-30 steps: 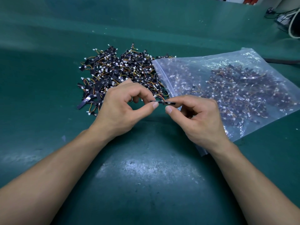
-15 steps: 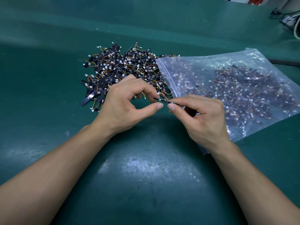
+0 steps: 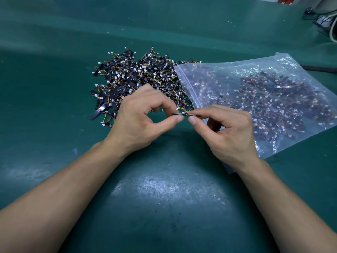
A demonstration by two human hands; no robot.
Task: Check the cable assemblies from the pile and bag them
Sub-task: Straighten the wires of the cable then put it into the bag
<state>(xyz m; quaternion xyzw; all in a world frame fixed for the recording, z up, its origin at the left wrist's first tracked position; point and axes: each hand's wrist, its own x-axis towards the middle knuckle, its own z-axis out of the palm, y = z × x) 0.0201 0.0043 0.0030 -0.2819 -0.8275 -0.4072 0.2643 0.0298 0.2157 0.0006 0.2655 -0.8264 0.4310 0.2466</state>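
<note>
A wide dark-green matted counter carries everything, with a scuffed, shiny patch near its front edge between the person's forearms. Toward the right edge lies a large clear plastic zip bag, flat on the counter, its mouth turned toward the middle and its inside holding many small black strips with thin orange and yellow wires and white connectors. Just left of the bag's mouth, and touching it, sits a loose pile of the same black-strip cable assemblies, near the middle of the counter. In front of the pile, the left hand and the right hand meet above the counter, each with thumb and forefinger closed in a pinch and the other fingers curled. Between them they hold one thin black cable assembly, level, one end in each pinch, its short coloured wires rising from the middle.
</note>
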